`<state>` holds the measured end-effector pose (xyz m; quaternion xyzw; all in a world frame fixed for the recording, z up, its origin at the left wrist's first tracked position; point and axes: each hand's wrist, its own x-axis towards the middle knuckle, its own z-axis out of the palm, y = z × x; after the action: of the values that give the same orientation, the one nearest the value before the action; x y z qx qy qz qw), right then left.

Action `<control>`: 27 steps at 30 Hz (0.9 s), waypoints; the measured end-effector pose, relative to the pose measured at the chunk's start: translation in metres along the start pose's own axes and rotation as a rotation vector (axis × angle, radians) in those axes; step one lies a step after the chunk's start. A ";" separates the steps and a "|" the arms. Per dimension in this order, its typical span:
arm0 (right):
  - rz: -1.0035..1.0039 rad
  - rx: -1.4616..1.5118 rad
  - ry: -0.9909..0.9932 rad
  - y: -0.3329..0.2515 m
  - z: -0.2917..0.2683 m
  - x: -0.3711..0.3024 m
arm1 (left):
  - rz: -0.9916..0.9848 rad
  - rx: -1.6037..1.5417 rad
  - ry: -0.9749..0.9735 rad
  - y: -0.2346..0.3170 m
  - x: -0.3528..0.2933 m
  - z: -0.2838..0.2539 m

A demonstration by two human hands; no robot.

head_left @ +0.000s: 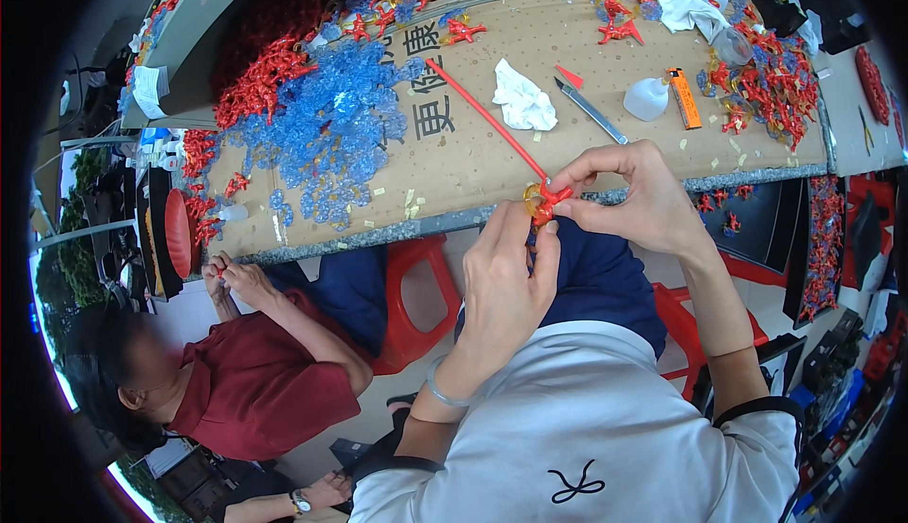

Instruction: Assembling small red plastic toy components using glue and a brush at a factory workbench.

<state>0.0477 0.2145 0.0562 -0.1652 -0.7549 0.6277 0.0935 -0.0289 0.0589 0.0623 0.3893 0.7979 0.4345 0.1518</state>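
In front of my body, my left hand [509,272] pinches a small clear yellow ring-like plastic piece [535,199] between thumb and fingers. My right hand [634,197] grips a small red plastic figure [558,196] with thumb and forefinger. The two pieces touch each other between my fingertips; whether they are joined I cannot tell. Just beyond them, a long thin red rod [487,121] slants across the cardboard-covered table [454,183], its near end close to my fingers.
Blue clear pieces [331,112] and red figures [260,83] are heaped at left. A white tissue [523,95], a craft knife [591,112], a clear bottle [647,98] and an orange box [685,99] lie beyond my hands. More pieces [771,88] pile up at right. A co-worker [274,372] sits at left.
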 end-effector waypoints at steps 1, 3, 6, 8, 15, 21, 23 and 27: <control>0.000 0.005 0.003 0.001 0.000 0.000 | 0.008 0.004 0.003 -0.001 0.000 0.001; 0.008 -0.004 0.013 0.000 0.001 0.000 | 0.058 0.035 0.015 -0.004 0.000 0.002; 0.017 -0.023 0.023 -0.002 0.001 -0.002 | 0.103 0.055 0.034 -0.004 0.000 0.004; 0.037 -0.020 0.018 -0.003 0.000 -0.002 | 0.111 0.055 0.034 -0.005 0.000 0.005; 0.164 0.158 -0.075 -0.002 -0.011 -0.001 | 0.040 -0.020 -0.041 0.001 0.001 0.004; 0.171 0.148 -0.074 -0.002 -0.012 -0.001 | 0.057 -0.019 -0.025 -0.001 0.001 0.008; 0.170 0.143 -0.074 -0.002 -0.011 0.000 | 0.052 -0.013 -0.025 -0.001 0.001 0.008; 0.157 0.118 -0.064 -0.002 -0.010 -0.001 | 0.042 0.009 -0.027 -0.001 0.001 0.008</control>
<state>0.0519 0.2226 0.0602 -0.1981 -0.7038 0.6816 0.0295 -0.0248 0.0640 0.0572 0.4125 0.7894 0.4285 0.1517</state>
